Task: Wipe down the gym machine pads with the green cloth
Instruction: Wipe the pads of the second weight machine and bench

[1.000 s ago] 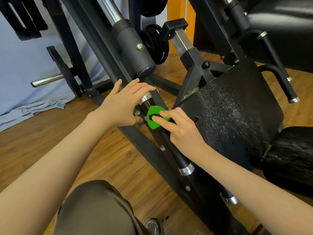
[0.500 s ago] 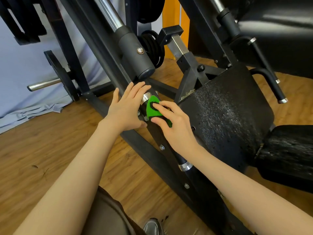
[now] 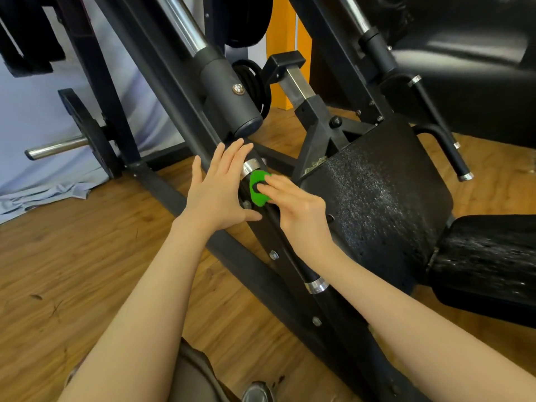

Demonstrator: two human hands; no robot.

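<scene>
Two hands at the handle bar (image 3: 278, 227): left hand (image 3: 217, 195) spread flat, bracing; right hand (image 3: 298, 213) fingers press the green cloth (image 3: 256, 195) below the chrome collar (image 3: 251, 165). Advisably, wrap the cloth around, wipe lengthwise.

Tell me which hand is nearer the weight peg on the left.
Left. The left hand lies flat on the black frame, on the side facing the weight peg. The right hand is farther right, pressing the green cloth.

The right hand (image 3: 301, 219) slid the green cloth (image 3: 258, 188) up the black handle (image 3: 293, 253) to its upper chrome ring (image 3: 251, 166), while the left hand's (image 3: 217, 195) fingers straightened flat against the frame (image 3: 162, 187).
</scene>
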